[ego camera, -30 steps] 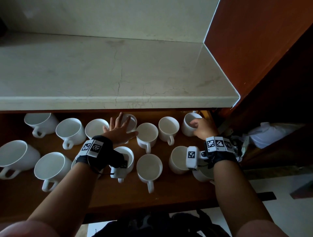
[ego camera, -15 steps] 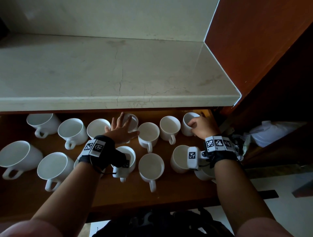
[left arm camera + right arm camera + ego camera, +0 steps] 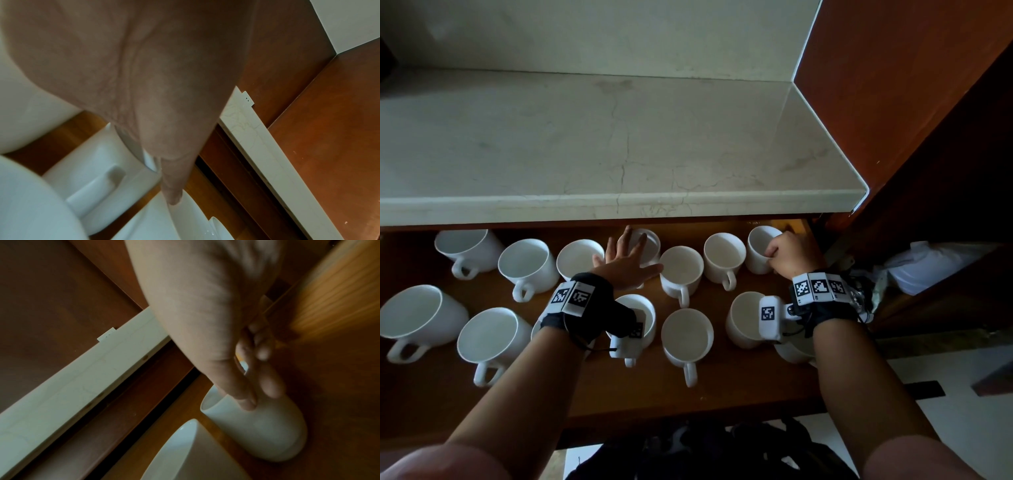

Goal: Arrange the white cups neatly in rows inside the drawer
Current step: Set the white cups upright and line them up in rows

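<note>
Several white cups stand in two rough rows in the open wooden drawer [image 3: 722,394]. My left hand [image 3: 626,260] lies flat with spread fingers over the rim of a back-row cup [image 3: 649,245]; its thumb reaches toward the neighbouring cup [image 3: 681,269]. In the left wrist view the fingers [image 3: 172,191] run straight down to a cup rim [image 3: 185,216]. My right hand [image 3: 787,255] grips the far-right back-row cup [image 3: 758,248] at its rim. The right wrist view shows its fingers [image 3: 246,395] curled over that cup [image 3: 257,431], which stands on the drawer floor.
A pale marble counter [image 3: 619,144] overhangs the back of the drawer. A brown wooden cabinet side [image 3: 887,96] rises on the right, close to the drawer's right wall. White plastic bags [image 3: 935,267] lie in the dark space beyond. A dark bag [image 3: 705,452] sits on the floor below.
Both hands stay on the same cups; the left fingers have spread a little flatter and the right hand has shifted slightly along its cup's rim.
</note>
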`<control>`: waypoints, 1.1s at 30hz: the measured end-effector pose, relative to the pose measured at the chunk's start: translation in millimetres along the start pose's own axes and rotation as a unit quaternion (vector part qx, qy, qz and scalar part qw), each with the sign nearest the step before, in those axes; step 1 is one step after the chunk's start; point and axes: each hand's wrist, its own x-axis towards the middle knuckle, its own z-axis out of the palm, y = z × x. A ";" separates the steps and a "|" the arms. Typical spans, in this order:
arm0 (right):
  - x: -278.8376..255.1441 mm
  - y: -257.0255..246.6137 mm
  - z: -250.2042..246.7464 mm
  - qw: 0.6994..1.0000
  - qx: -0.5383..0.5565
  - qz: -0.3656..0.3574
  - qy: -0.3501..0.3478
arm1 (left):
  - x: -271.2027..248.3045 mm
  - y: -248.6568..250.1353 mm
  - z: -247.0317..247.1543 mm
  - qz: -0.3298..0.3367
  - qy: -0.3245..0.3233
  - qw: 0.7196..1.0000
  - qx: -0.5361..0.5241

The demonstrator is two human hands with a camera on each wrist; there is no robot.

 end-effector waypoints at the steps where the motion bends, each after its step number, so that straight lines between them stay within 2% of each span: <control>1: -0.1 -2.1 1.4 1.000 0.003 0.001 0.003 | -0.2 0.1 -0.2 0.001 0.000 1.000 0.000; 7: 4.4 -9.2 8.3 0.998 0.060 -0.001 0.017 | -0.2 -0.5 -0.2 0.002 -0.003 1.000 0.002; 10: 8.9 0.9 4.5 0.997 0.052 0.006 0.052 | -0.2 -0.2 -0.4 0.000 -0.002 1.000 -0.006; 13: 12.2 12.4 4.8 0.999 0.035 0.033 0.017 | 1.0 -1.5 0.6 -0.002 0.003 1.000 -0.007; 15: 14.0 16.2 9.2 1.000 0.000 0.026 -0.001 | 2.1 -2.4 1.7 -0.002 0.007 1.000 -0.006; 19: 14.5 14.4 12.8 0.999 -0.019 0.030 0.027 | 3.3 -3.3 2.4 -0.001 0.007 1.000 -0.012; 23: 12.2 11.6 15.8 0.997 -0.028 0.070 0.007 | 4.2 -3.7 2.9 -0.001 0.007 1.000 -0.010; 26: 11.7 10.5 15.7 0.996 0.009 0.092 -0.019 | 5.5 -4.1 3.5 -0.001 0.009 1.000 -0.009; 33: 13.5 10.0 14.3 0.991 0.086 0.103 -0.024 | 5.8 -4.0 4.9 0.003 0.017 1.000 -0.008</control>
